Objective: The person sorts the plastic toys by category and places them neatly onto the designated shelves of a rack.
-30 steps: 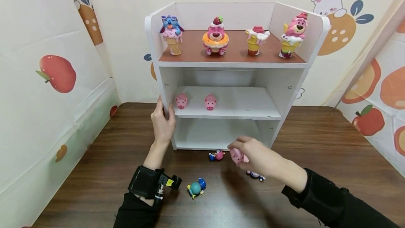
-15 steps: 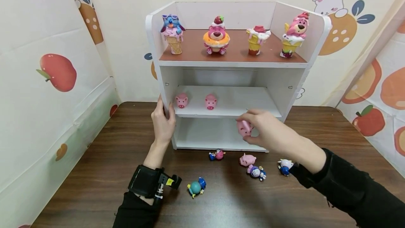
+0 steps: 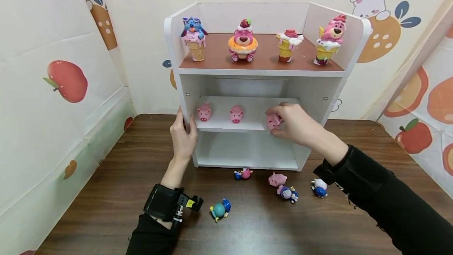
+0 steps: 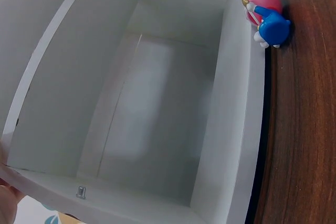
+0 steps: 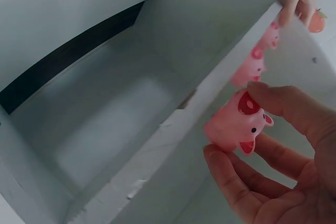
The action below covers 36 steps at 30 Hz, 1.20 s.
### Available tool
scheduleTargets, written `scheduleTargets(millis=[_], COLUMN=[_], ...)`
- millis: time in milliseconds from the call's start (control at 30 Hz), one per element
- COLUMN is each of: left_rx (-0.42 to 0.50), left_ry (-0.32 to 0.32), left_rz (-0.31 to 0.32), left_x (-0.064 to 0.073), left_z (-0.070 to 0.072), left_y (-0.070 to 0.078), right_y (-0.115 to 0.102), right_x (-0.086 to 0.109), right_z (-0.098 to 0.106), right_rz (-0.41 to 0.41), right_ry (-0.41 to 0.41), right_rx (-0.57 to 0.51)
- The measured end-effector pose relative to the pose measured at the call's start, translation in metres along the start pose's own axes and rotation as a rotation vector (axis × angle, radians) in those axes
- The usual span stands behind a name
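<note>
Pink pig figurine [image 3: 273, 122], pinched in the right hand [image 3: 296, 124] at the front of the middle shelf [image 3: 219, 117], should prove light, stiff, best held by its rounded sides; left hand [image 3: 183, 140] grips the side panel [image 3: 191, 89].

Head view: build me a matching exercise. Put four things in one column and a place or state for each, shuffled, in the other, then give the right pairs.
Column one
1. Left hand
2. Right hand
3. Blue, long-eared figurine in an ice-cream cone
4. Teal and blue, round figurine

Column two
A. On the reddish-brown top shelf
B. Pinches a small, glossy pink pig figurine
C. Lies on the dark brown, wood-grained table
D. Holds the side of the white, open-fronted shelf unit

Right pairs: 1-D, 2-B, 3-A, 4-C
</note>
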<state>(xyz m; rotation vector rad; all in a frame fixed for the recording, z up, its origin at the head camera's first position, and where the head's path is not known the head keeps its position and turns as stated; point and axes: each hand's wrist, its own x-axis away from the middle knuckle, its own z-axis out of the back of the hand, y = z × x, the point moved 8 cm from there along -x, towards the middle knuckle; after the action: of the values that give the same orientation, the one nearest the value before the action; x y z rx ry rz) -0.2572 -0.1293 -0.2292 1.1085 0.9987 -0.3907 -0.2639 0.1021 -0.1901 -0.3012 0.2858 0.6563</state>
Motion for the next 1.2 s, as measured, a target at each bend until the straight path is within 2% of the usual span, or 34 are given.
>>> scheduleTargets(millis=[233,600,933,1200], left_rx=[-0.004,-0.002,0.002,0.003], left_ry=[0.002,0.001,0.002,0.007], left_rz=[-0.002,-0.001,-0.003,0.001], left_x=[0.000,0.000,0.000,0.000], left_z=[0.000,-0.001,-0.001,0.000], left_y=[0.001,-0.001,-0.001,0.000], right_y=[0.012,0.025,0.023,0.026], right_x=[-0.013,-0.022,-0.022,-0.015], right_z=[-0.005,-0.011,-0.011,-0.009], right_rz=[-0.058,-0.131,-0.100,-0.100], right_ry=[-0.007,-0.044,-0.044,-0.042], right_rx=[-0.005,-0.022,0.010,-0.046])
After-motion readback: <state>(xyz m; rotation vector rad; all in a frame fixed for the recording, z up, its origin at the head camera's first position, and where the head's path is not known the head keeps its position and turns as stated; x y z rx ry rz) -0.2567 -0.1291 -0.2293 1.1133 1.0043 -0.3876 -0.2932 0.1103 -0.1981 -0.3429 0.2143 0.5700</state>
